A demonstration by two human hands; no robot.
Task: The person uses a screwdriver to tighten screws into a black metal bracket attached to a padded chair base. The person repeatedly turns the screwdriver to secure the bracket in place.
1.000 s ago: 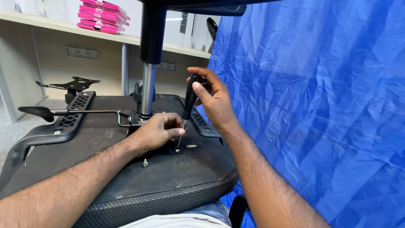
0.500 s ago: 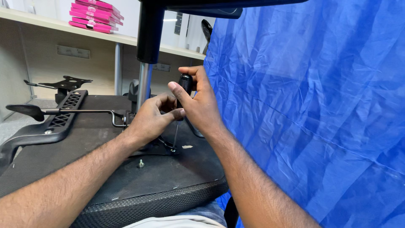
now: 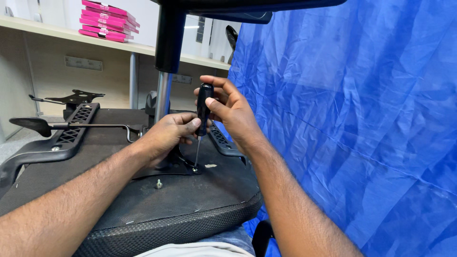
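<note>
Two hands steady a screwdriver (image 3: 203, 110) upright: right hand (image 3: 232, 110) grips its handle, left hand (image 3: 167, 135) pinches it. At 6 o'clock its tip meets a screw (image 3: 194, 169) and may slip if tilted.

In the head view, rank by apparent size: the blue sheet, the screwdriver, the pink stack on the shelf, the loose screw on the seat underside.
1. blue sheet
2. pink stack, farther away, so unsure against the next
3. screwdriver
4. loose screw

Two bare forearms, no sleeves, left hand (image 3: 164, 135), right hand (image 3: 233, 112), no rings or watch visible
</note>
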